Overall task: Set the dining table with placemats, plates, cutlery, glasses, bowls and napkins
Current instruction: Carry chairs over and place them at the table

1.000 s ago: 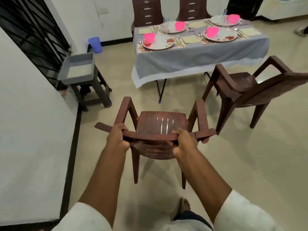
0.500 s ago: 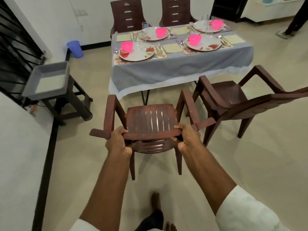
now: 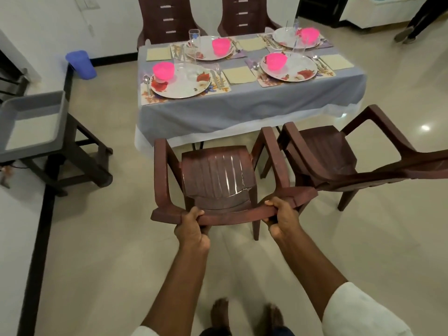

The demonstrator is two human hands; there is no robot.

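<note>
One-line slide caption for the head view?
Both hands grip a brown chair's backrest facing the set dining table.

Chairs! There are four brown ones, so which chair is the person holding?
The near-left chair, facing the table's near side. The left hand and right hand grip its backrest top. Nobody touches the other three.

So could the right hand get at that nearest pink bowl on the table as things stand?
Probably not. The right hand grips the back of the brown chair, as does the left hand, and that chair stands between the person and the table. The pink bowl sits well beyond it.
</note>
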